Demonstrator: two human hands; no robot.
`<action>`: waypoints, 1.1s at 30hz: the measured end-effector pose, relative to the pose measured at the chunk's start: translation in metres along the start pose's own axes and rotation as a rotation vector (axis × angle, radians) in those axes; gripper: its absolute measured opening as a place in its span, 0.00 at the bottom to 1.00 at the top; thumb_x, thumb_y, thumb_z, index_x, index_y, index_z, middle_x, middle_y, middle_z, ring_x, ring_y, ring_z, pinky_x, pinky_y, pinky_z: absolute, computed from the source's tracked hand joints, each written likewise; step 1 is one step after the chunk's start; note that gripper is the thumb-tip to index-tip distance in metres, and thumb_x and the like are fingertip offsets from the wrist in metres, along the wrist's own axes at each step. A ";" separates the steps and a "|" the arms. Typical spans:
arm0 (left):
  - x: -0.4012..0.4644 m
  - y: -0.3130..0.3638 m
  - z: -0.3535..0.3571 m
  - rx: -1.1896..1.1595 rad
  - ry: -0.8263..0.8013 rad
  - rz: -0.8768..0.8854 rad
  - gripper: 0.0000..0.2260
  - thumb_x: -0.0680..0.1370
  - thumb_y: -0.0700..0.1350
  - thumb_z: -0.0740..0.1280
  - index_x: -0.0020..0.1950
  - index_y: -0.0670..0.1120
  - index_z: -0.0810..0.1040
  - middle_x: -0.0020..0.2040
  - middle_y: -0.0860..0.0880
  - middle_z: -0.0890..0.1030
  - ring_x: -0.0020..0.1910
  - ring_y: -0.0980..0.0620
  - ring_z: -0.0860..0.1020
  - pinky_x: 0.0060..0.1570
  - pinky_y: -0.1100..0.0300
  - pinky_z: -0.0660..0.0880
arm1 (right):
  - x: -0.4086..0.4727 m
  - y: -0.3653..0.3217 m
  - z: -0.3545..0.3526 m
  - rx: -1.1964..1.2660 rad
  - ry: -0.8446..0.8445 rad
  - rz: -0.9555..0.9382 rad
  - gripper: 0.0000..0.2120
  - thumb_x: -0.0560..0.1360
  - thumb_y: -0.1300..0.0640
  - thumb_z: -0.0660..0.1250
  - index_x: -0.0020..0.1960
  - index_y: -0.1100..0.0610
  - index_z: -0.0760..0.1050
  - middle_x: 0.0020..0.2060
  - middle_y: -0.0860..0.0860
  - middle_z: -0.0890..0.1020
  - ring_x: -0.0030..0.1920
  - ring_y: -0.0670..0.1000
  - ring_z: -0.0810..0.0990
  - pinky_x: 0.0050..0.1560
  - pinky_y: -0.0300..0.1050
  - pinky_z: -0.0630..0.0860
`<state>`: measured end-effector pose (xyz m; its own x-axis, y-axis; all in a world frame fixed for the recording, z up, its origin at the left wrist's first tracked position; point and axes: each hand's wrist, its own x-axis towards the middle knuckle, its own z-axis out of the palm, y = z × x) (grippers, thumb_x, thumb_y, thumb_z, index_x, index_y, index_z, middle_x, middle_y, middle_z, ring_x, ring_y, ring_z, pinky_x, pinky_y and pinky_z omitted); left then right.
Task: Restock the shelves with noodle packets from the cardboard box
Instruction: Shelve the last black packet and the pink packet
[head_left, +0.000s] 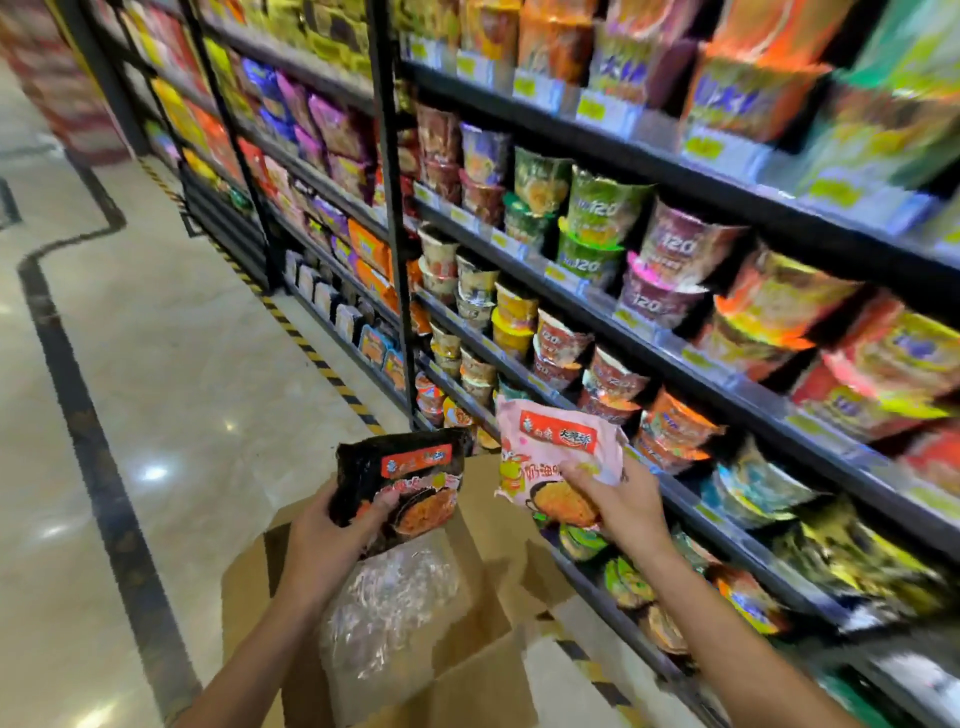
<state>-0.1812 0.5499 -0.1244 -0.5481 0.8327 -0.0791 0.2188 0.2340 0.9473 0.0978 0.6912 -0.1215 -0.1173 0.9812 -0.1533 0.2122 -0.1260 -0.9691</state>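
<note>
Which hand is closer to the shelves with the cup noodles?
Right. The right hand holds the pink packet up against the cup noodle shelves; the left hand holds the black packet over the cardboard box, farther away.

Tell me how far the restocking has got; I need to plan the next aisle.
Shelves look well stocked. In hand: left hand holds a black packet, right hand a pink packet. Left: shelving both; the open cardboard box shows only clear plastic.
</note>
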 end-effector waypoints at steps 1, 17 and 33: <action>-0.006 0.014 0.009 -0.017 -0.009 0.020 0.15 0.72 0.54 0.75 0.55 0.51 0.81 0.42 0.52 0.85 0.40 0.60 0.82 0.38 0.68 0.75 | -0.010 -0.004 -0.020 0.025 0.018 -0.018 0.09 0.72 0.57 0.76 0.51 0.55 0.82 0.42 0.43 0.86 0.38 0.37 0.84 0.35 0.29 0.76; -0.196 0.213 0.229 -0.090 -0.491 0.394 0.12 0.75 0.52 0.73 0.57 0.54 0.79 0.47 0.59 0.84 0.47 0.67 0.80 0.45 0.67 0.74 | -0.245 -0.030 -0.372 0.077 0.478 -0.221 0.07 0.75 0.56 0.73 0.53 0.51 0.81 0.44 0.40 0.87 0.46 0.42 0.85 0.40 0.32 0.78; -0.395 0.292 0.418 -0.148 -1.232 0.557 0.14 0.72 0.55 0.74 0.49 0.46 0.80 0.39 0.43 0.83 0.35 0.50 0.80 0.39 0.54 0.73 | -0.554 -0.003 -0.494 0.086 1.295 -0.138 0.11 0.75 0.59 0.73 0.57 0.56 0.81 0.47 0.48 0.88 0.46 0.45 0.86 0.40 0.34 0.79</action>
<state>0.4368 0.4994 0.0533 0.6718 0.7205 0.1722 0.0413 -0.2685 0.9624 0.6417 0.2206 0.0616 0.8914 0.4078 0.1975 0.2053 0.0251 -0.9784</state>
